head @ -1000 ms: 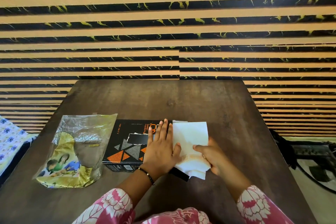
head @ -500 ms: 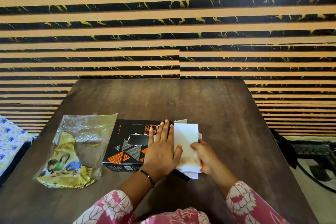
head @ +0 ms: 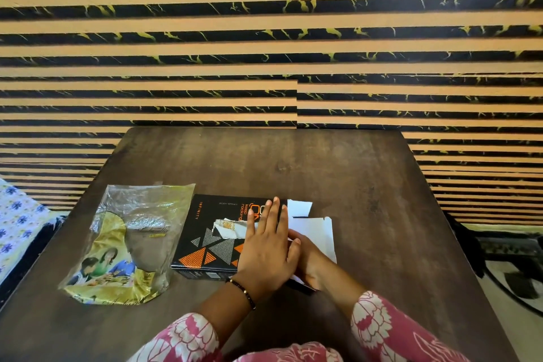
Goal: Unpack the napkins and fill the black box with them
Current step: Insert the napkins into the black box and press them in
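The black box (head: 205, 232) with orange and grey triangles lies flat on the table (head: 293, 161), and a torn bit of napkin (head: 230, 228) pokes out of the slot in its top. My left hand (head: 266, 247) rests flat on the box's right part, fingers spread. My right hand (head: 310, 261) is at the box's open right end, partly under my left hand, gripping the white napkins (head: 316, 233); its fingertips are hidden. A white flap (head: 299, 207) sticks out behind it.
An emptied clear and yellow plastic wrapper (head: 126, 244) lies left of the box. The striped wall (head: 264, 67) stands behind the table. A floral cloth (head: 17, 220) lies at the left edge, with dark objects on the floor (head: 514, 261) at right.
My right hand has pushed the napkins leftward, toward the box's open end, and less of them shows. My left hand has stayed flat on the box.
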Motion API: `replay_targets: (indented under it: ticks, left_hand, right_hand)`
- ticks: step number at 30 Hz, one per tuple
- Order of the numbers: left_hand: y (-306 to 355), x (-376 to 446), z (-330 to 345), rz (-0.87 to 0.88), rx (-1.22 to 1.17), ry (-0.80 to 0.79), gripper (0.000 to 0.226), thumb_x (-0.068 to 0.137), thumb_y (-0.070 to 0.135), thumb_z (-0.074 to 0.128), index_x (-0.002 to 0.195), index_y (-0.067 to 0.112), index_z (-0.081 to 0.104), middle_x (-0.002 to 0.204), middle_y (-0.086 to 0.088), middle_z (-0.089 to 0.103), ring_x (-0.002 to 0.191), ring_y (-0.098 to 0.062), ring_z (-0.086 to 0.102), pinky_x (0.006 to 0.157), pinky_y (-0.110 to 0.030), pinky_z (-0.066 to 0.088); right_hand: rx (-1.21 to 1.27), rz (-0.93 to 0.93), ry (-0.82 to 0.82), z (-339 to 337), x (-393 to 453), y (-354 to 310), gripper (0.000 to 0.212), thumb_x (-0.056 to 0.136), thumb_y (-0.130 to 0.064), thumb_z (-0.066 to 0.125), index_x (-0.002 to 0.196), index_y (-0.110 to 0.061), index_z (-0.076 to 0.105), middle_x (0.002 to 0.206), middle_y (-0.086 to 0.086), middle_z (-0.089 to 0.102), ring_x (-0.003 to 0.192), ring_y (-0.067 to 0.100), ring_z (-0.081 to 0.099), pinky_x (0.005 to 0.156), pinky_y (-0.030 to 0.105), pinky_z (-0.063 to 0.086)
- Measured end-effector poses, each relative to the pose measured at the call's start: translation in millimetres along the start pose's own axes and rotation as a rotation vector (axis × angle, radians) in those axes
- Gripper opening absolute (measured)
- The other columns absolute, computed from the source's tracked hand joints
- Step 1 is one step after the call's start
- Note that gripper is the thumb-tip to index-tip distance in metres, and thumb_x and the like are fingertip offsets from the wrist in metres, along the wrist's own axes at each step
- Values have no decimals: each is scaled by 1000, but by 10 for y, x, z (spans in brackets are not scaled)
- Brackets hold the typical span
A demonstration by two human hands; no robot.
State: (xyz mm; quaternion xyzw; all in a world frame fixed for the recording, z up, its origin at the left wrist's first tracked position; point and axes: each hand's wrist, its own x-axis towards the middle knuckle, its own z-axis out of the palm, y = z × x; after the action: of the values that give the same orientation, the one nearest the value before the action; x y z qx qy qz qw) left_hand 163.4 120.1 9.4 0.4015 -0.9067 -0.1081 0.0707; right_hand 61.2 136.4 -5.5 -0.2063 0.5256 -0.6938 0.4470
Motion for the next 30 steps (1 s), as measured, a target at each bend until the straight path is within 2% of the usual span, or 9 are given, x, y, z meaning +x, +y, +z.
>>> replay_targets:
  ticks: [3,5,9,12,17,20,22,25,30]
  left_hand:
    - [-19,19,23,18,4,41,68,87,46,18,142,7,24,154,-13,18,143,-26,9,111,-44,-4]
    - [-32,22,28,31,-19,68,65,88,46,23,140,8,29,152,-13,24,142,-26,16,111,-44,-1]
    - [-83,4,-47,56,-198,92,68,86,49,14,143,13,22,156,-4,17,142,-12,3,117,-36,-5]
    - [-119,-12,-81,47,-307,84,69,83,48,11,143,15,23,155,-1,18,141,-6,2,117,-33,-4]
    - [-304,-35,-295,19,-359,108,64,83,42,18,141,17,29,153,0,25,141,-7,8,118,-39,0]
    - [-651,-106,-355,-200,-99,218,65,81,42,21,140,17,29,152,-6,27,143,-25,12,112,-50,-2]
    - [-788,-172,-322,-436,-53,147,63,86,43,28,143,16,21,154,-11,21,143,-34,8,112,-58,2]
    - [-765,-232,-257,-537,-173,87,59,92,35,36,144,15,17,152,-16,22,139,-36,19,110,-56,23]
    - [-746,-261,-285,-506,-210,159,66,82,41,24,141,12,25,149,-15,29,128,-35,39,96,-46,41]
  right_hand:
    - [-30,330,-140,-11,-65,-5,23,80,-28,63,96,-13,56,86,8,68,78,18,64,70,30,52]
    - [-143,652,-48,-220,63,10,16,88,-18,52,97,-6,58,90,15,61,73,22,59,60,29,48]
    - [-410,602,-116,-232,15,-109,29,89,-7,53,117,-9,47,95,14,58,70,21,56,55,30,47]
    - [-491,668,-185,-124,-34,-56,25,90,-11,51,114,-16,44,105,14,57,81,22,57,72,40,52]
    - [-322,619,30,-202,-39,-45,35,84,-4,60,115,-11,49,105,16,61,83,26,62,64,33,55]
    - [-353,645,21,-408,-67,-113,37,81,-9,66,113,-10,49,105,17,64,90,30,65,79,45,55]
    - [-423,675,-83,-415,-108,-95,45,79,-14,68,117,-12,45,111,19,63,99,34,65,91,53,51]
    - [-406,700,-214,-332,-105,-4,60,78,-19,71,126,-21,35,122,12,58,106,27,61,87,40,55]
    - [-412,639,-355,-258,-127,2,55,83,-25,65,131,-26,38,125,4,57,111,20,57,83,26,54]
